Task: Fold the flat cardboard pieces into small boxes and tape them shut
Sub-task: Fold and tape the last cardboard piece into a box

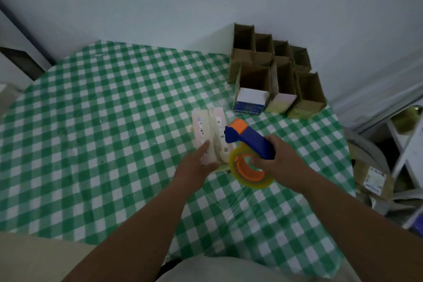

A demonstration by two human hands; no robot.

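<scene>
- Right grip point(278, 158): this hand is wrapped around the blue plastic handle of the tape dispenser with orange head point(248, 138), fingers curled under it, with the yellowish roll of clear tape point(250, 168) hanging on its orange hub just below.
- Left grip point(196, 162): this hand steadies the pale pink-and-white small printed cardboard box point(209, 137), forefinger laid straight along its top face; the other fingers seem to wrap its near end, though blur makes that hard to confirm.
- Dispenser's orange head meets the right side of that box, so the step in hand looks like laying tape across a seam.
- Box sits near the middle of the green-and-white checked, plastic-covered bench point(91, 121), just left of the dispenser.
- Its long axis runs away from the person and slightly left; the far end points toward the wall, the near end toward the left palm.
- Progress: a cluster of folded brown-lined cardboard boxes point(272, 75) stands at the far right corner of the bench, their open mouths facing the camera, so several are formed.
- This box is folded and apparently mid-taping.
- No flat pieces can be made out on the bench, so I cannot tell how many remain.
</scene>
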